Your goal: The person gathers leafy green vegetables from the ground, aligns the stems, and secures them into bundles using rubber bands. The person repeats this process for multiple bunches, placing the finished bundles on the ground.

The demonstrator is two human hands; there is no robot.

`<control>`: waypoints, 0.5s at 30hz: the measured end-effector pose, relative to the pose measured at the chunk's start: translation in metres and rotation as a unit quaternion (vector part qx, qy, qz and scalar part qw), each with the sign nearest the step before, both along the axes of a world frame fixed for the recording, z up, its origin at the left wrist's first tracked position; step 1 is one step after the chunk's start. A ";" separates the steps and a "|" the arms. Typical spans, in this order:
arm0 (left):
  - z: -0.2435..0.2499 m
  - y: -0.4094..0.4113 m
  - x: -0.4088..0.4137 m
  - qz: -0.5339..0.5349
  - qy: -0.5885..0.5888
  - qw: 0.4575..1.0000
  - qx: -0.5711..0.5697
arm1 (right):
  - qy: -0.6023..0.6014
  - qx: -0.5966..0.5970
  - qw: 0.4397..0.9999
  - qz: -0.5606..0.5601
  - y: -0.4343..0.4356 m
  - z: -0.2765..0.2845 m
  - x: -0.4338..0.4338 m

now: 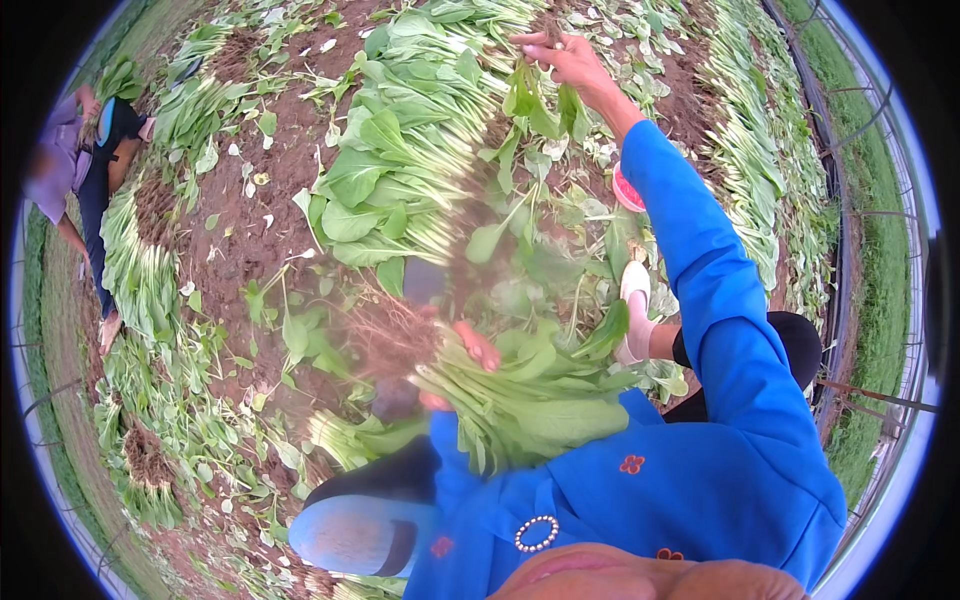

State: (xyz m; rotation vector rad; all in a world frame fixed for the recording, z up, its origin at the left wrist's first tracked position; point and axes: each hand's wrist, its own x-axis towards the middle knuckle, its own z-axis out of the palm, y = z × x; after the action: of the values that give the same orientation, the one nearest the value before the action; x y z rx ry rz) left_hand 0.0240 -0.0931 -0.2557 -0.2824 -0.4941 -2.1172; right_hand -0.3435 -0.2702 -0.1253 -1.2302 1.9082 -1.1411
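Observation:
My left hand is closed round the stems of a thick bunch of leafy greens, whose brown roots point left and whose leaves spread over my lap. Reaching out at the top, my right hand pinches a small leafy plant at its root end, with the leaves hanging down. Just left of that hand runs a long row of pulled greens, laid with their roots to the right. Part of the middle is blurred.
A pink-red container stands beside my right sleeve. Another row of greens lies at the right. At the far left a co-worker holds greens beside more piles. Loose leaves litter the brown soil. A blue pad is near my leg.

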 end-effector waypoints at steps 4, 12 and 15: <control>0.005 0.005 -0.010 -0.052 0.032 0.998 0.000 | 0.175 -0.145 0.971 0.080 0.019 0.017 -0.024; 0.016 0.018 -0.002 -0.065 -0.018 0.998 -0.001 | -0.131 -0.250 0.951 -0.129 -0.001 0.113 -0.081; 0.022 0.031 -0.015 -0.079 0.020 0.997 0.002 | -0.137 -0.312 0.925 -0.168 -0.022 0.163 -0.145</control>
State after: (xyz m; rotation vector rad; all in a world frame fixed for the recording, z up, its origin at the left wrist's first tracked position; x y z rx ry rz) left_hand 0.0086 -0.0626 -0.2341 -0.3714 -0.4566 -2.2619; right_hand -0.4888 -0.2923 0.0375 -0.9759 1.6255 -2.1004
